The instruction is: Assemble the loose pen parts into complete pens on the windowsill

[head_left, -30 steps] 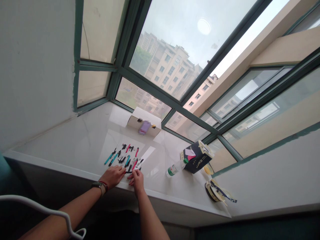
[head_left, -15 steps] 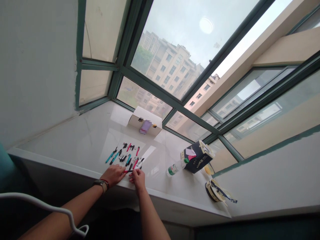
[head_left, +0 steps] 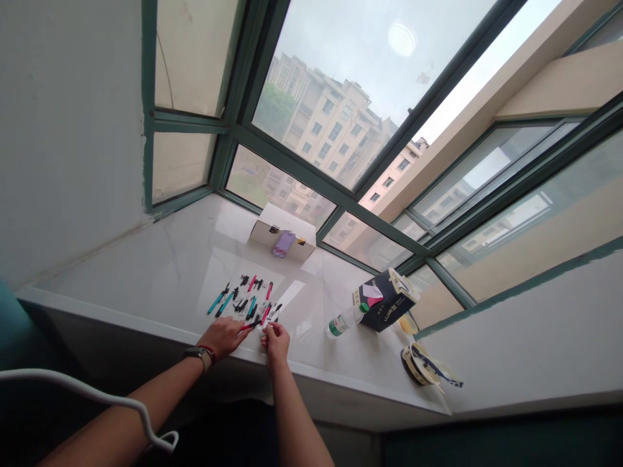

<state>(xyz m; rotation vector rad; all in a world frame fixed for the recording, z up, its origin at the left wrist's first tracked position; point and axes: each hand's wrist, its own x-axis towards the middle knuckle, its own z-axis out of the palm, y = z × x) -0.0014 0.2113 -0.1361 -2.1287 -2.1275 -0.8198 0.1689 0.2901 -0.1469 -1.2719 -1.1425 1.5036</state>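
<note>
Because the pens (head_left: 246, 299) lie spread in loose rows on a sheet of paper on the white window ledge (head_left: 160, 266), each can be seen and picked singly; take that spread as the landmark. Left of it the ledge runs to the wall and the green window frame (head_left: 148, 130). At its near edge the left hand (head_left: 222, 337), a watch at the wrist, rests on the ledge with its fingers pinched on one end of a red-and-black pen (head_left: 248, 327). Just right, the right hand (head_left: 276, 338) has its fingers closed on something small by the pen's other end; what exactly is too small to tell. Beyond the spread stands an open cardboard box (head_left: 282, 237). Right of it a plastic bottle (head_left: 343, 321) lies on its side against a dark carton (head_left: 384, 301), then tape rolls (head_left: 421, 366). Nothing stands between the hands and the spread.
</note>
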